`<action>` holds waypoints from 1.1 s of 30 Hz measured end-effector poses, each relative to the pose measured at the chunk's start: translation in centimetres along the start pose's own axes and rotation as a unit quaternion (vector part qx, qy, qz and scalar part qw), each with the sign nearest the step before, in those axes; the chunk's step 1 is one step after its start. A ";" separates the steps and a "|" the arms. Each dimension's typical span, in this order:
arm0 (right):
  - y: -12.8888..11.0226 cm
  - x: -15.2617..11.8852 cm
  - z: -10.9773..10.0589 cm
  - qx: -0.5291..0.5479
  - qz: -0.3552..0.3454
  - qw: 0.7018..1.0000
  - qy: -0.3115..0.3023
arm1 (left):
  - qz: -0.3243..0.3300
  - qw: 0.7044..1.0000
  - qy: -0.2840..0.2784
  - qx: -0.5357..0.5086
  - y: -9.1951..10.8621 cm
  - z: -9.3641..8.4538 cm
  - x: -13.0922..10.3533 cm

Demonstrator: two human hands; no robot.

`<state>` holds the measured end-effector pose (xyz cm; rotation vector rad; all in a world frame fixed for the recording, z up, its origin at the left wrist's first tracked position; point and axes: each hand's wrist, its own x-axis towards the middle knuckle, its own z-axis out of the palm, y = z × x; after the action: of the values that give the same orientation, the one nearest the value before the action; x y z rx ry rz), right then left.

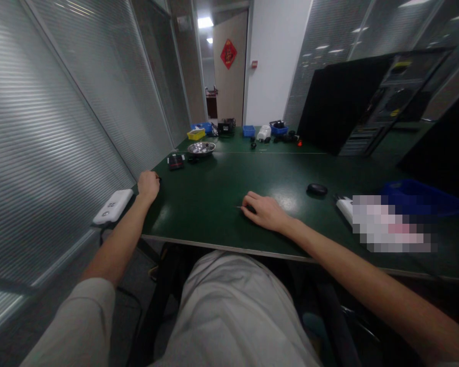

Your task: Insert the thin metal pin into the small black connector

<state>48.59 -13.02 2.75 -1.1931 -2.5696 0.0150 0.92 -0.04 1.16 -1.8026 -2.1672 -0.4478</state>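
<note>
My left hand point(148, 187) is closed near the left edge of the green table point(210, 204). A small dark piece point(159, 178) shows at its fingertips, too small to name. Just left of that hand lies a white box-like device point(113, 206) with dark round marks. Over the middle front of the table, my right hand point(263, 210) has its fingers curled round a slim tool with a thin pale tip point(238, 207) that points left. The fingers hide most of this tool, so its kind is unclear. A black computer mouse point(317, 189) lies to the right of it.
A metal dish point(201, 149) and a dark flat box point(176, 161) sit far left. Behind them are a yellow tray point(196, 134) and blue trays point(248, 131). A black computer case point(344, 102) stands right, with a blue bin point(424, 196) and a blurred-out item nearer.
</note>
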 end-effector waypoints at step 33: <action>-0.7 0.1 0.0 -0.018 0.003 1.000 -0.006 | 0.406 0.772 -0.182 -0.454 19.4 -4.9 -12.0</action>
<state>48.04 -13.39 2.83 -1.2173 -2.5877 -0.0239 22.20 -9.49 1.74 -3.3094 -1.0585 -1.0852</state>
